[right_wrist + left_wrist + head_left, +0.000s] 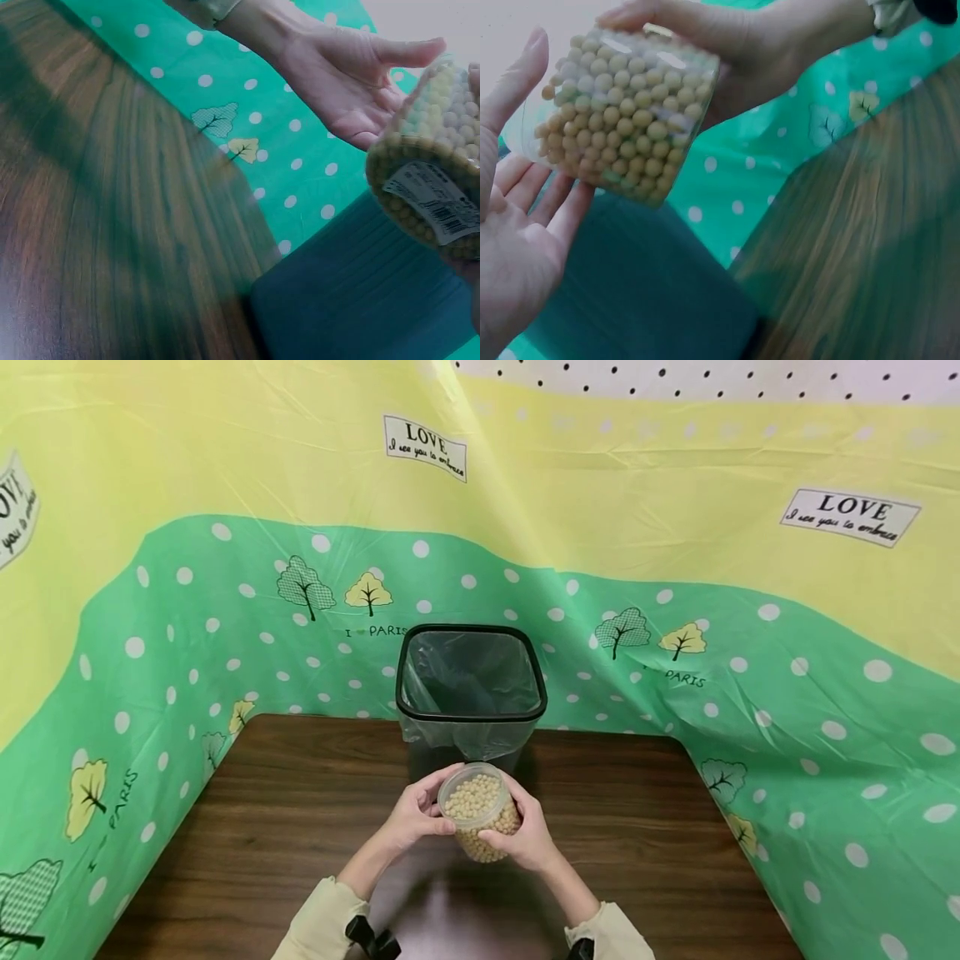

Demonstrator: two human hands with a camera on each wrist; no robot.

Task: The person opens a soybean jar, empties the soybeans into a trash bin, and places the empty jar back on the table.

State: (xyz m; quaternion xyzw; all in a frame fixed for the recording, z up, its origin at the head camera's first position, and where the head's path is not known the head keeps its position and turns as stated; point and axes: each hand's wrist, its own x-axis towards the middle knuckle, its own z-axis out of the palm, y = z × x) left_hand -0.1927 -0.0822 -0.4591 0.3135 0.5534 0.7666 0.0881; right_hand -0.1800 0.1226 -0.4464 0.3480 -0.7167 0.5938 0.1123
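In the head view, a round clear plastic jar (477, 806) full of small pale-yellow beans sits between both hands, tilted, its round top facing up toward me. My left hand (415, 814) holds it near the rim, with the thumb in front and fingers at the back. On the other side my right hand (528, 831) grips the jar's body, thumb across the front. The right wrist view shows a white barcode label (435, 199) on the jar's base. Just beyond the jar stands a dark bin (471, 714) with a black rim and a clear plastic liner.
The bin stands near the back of a dark wood-grain table (315, 802). A green and yellow printed curtain (300, 643) hangs round the back and both sides. Beige sleeves (322, 914) and black straps show at the wrists.
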